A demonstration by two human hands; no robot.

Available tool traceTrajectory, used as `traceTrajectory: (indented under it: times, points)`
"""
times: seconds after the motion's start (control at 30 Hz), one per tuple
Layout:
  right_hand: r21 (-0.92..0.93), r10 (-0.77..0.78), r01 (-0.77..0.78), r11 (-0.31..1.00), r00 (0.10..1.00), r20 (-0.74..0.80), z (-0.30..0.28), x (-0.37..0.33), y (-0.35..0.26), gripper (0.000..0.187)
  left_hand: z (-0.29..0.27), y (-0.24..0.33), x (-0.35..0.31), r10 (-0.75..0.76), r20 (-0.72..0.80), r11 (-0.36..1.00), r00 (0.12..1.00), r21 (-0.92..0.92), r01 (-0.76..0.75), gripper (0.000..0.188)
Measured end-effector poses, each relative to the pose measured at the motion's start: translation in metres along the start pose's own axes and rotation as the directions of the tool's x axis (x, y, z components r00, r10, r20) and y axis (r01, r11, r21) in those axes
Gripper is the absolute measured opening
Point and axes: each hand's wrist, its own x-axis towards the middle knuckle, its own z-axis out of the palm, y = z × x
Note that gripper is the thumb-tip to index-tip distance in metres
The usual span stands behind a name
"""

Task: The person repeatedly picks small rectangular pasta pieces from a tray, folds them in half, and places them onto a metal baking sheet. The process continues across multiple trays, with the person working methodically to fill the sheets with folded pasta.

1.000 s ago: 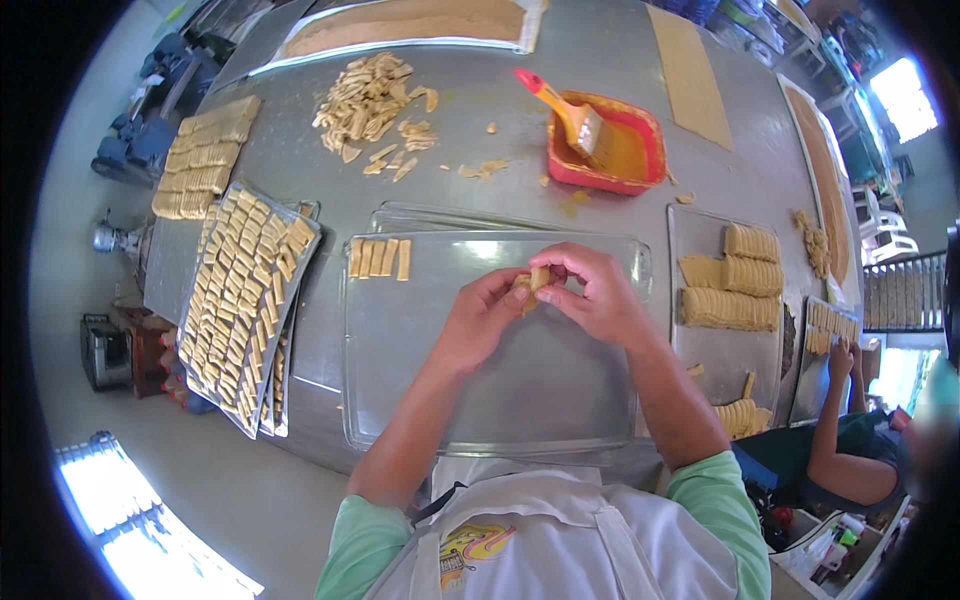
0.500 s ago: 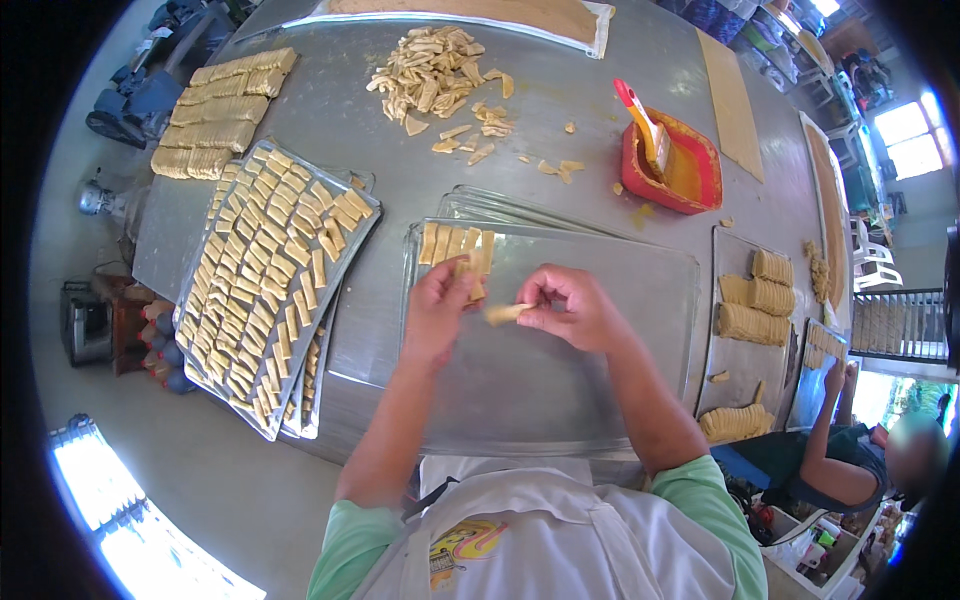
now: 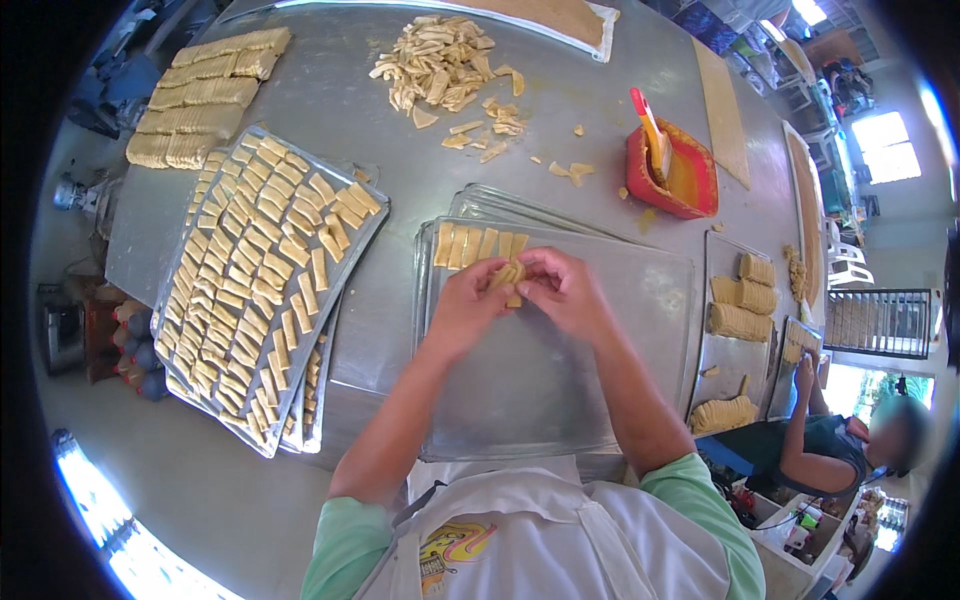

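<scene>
Over a metal baking tray (image 3: 560,400), my left hand (image 3: 468,308) and my right hand (image 3: 566,296) meet, fingertips closed around pale dough strips (image 3: 509,274). How many strips they hold is hard to make out, since the fingers cover part of them. Just beyond my fingers, a short row of flat dough strips (image 3: 466,246) lies side by side along the tray's far left edge. Other trays (image 3: 480,203) are stacked beneath this one.
A tray full of dough strips (image 3: 245,270) stands left, with stacked strips (image 3: 210,100) behind. Loose dough scraps (image 3: 435,65) lie at the back. A red tub (image 3: 702,180) holds a brush (image 3: 652,135) and yellow liquid. On the right, a person (image 3: 810,440) works by another tray (image 3: 735,355).
My right hand has moved left with its dough strip and joined my left hand, which has shifted slightly right. The whole view has tilted a little.
</scene>
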Motion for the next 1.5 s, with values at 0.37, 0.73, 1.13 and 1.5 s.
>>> traceTrajectory:
  times: [0.37,0.73,1.13,1.5]
  points:
    - [-0.259,-0.099,0.061,0.964,0.985,-0.138,-0.008,0.008,0.016,0.031,0.009,-0.002,0.005,-0.072,-0.079,0.989,0.994,-0.131,0.061,0.042]
    - [-0.459,-0.157,0.024,0.888,0.955,-0.252,-0.024,0.015,0.028,0.021,0.025,-0.007,0.011,-0.054,-0.063,0.997,0.997,-0.057,0.05,0.035]
    - [-0.009,-0.12,0.119,0.993,0.992,-0.033,-0.06,-0.027,0.001,0.017,0.048,0.016,0.017,-0.098,0.084,0.994,0.992,0.049,0.094,0.01]
    - [0.521,-0.088,0.039,0.853,0.994,0.069,-0.049,-0.041,0.033,0.033,0.064,0.024,0.008,-0.058,0.119,0.995,0.991,0.091,0.047,0.014]
